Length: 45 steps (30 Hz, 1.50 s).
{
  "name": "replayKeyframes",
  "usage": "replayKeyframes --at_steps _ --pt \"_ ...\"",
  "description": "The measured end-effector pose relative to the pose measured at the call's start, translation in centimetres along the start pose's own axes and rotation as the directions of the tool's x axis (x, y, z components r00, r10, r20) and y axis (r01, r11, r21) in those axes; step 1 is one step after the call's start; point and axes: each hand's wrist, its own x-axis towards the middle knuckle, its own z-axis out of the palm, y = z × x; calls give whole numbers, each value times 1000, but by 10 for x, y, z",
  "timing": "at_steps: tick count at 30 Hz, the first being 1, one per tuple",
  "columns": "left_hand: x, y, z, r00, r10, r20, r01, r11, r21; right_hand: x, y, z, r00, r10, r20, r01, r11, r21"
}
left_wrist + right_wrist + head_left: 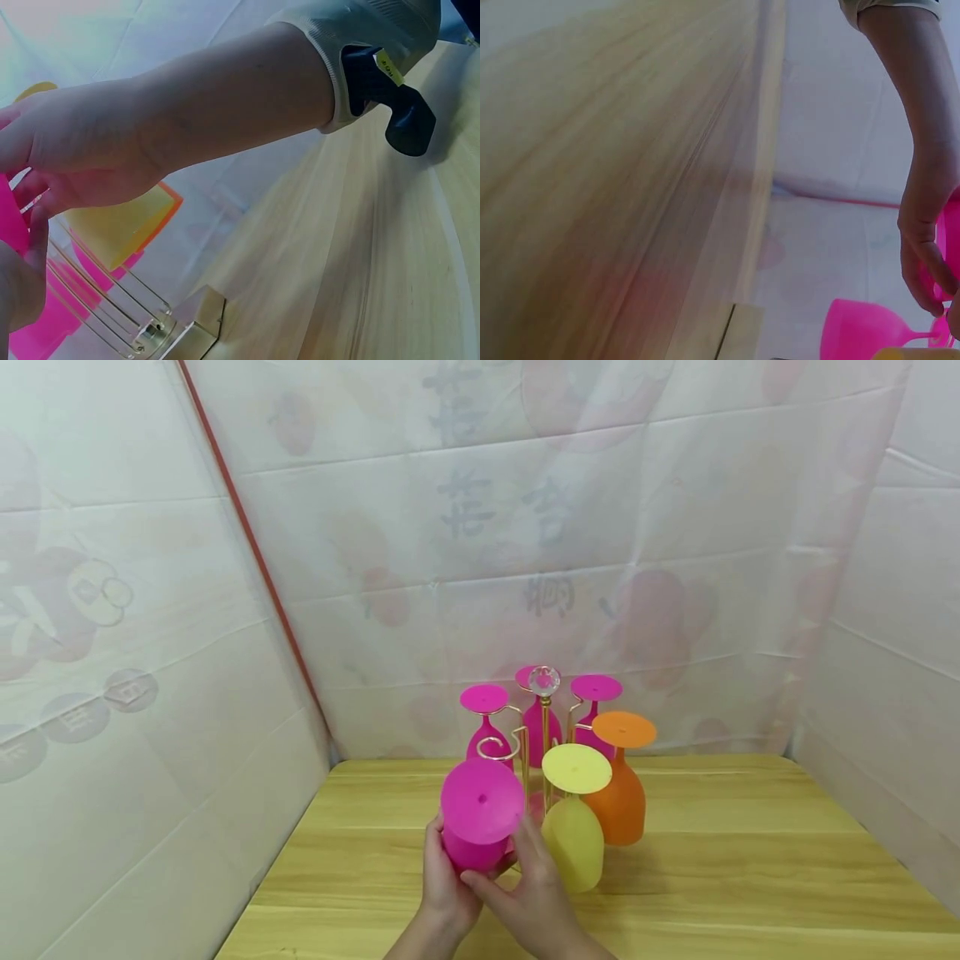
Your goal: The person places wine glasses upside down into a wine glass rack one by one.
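Observation:
A pink goblet (482,802) is upside down, its round foot facing up toward the head camera. My left hand (447,881) grips its bowl from the left. On the other side my right hand (531,885) holds the bowl, thumb low and fingers along the right. Just behind stands a gold wire goblet rack (524,752) topped by a clear faceted ball (544,681). Inverted on it hang a yellow goblet (573,843), an orange goblet (622,793) and several pink goblets (594,691). In the left wrist view, the rack's gold base (199,326) shows.
The wood-grain table (720,868) extends to both sides of the rack. Pale printed sheeting (480,543) walls in the back and both sides. A red strip (255,547) runs down the left corner.

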Motion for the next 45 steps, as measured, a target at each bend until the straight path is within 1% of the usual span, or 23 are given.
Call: replayKeyframes --at_steps 4,11,16,19,21,22,23,24,25,26,27,29,31,32,33,34,36,39,41,43,45 --pt "-1 -1 0 1000 -6 18 6 1000 3 -1 1 1 999 34 6 -34 999 -17" --pt "-1 -2 0 1000 0 28 0 1000 2 -1 2 2 999 50 6 -49 999 -22" --pt "-2 -3 -2 999 20 46 -21 999 31 -1 2 2 999 46 -26 -47 998 -31" --pt "-3 -3 -4 997 47 58 -51 996 73 0 2 1 999 26 -46 -27 999 -30" --pt "-4 -3 -7 995 79 64 -86 988 129 1 1 1 999 13 -52 -14 1000 -18" --pt "-5 -3 -9 993 99 66 -109 980 168 2 1 1 999 14 -50 -14 1000 -8" --pt "-6 -2 -11 989 127 70 -139 966 217 2 0 0 999 16 -48 -16 1000 -3" --pt "-7 -1 -13 984 157 83 -174 947 269 2 0 0 999 19 -46 -19 1000 0" --pt "-8 0 -15 976 191 105 -215 921 326 2 0 0 999 24 -45 -23 1000 4" --pt "-9 2 -17 966 228 125 -259 886 385 2 -1 0 999 32 -41 -31 999 9" --pt "-10 4 -18 951 270 149 -308 843 441 2 -1 -1 998 42 -38 -42 999 8" --pt "-11 8 -20 915 348 204 -402 742 536 2 -1 -1 998 51 -33 -51 999 9" --pt "-12 13 -20 877 413 244 -473 656 588 2 0 -1 998 63 -26 -63 998 19" --pt "-12 15 -19 862 441 250 -495 620 609 2 0 0 997 71 -21 -70 997 25" --pt "-12 18 -18 848 463 259 -512 589 625 2 0 0 997 82 -15 -81 996 30" --pt "-11 21 -17 838 477 266 -525 570 632 2 0 0 996 90 -13 -90 995 34" --pt "-10 27 -14 823 495 279 -545 548 635 3 -1 1 994 111 -8 -110 993 41" --pt "-9 33 -10 823 486 294 -546 530 649 5 -1 2 994 114 -8 -113 993 29" --pt "-8 36 -8 829 471 301 -539 532 653 6 -1 3 994 112 -14 -111 994 23" --pt "-8 38 -8 841 450 301 -526 545 653 6 -1 4 993 121 -15 -121 992 29" --pt "-7 39 -8 848 439 298 -518 562 645 8 -2 6 988 153 -18 -152 987 45"
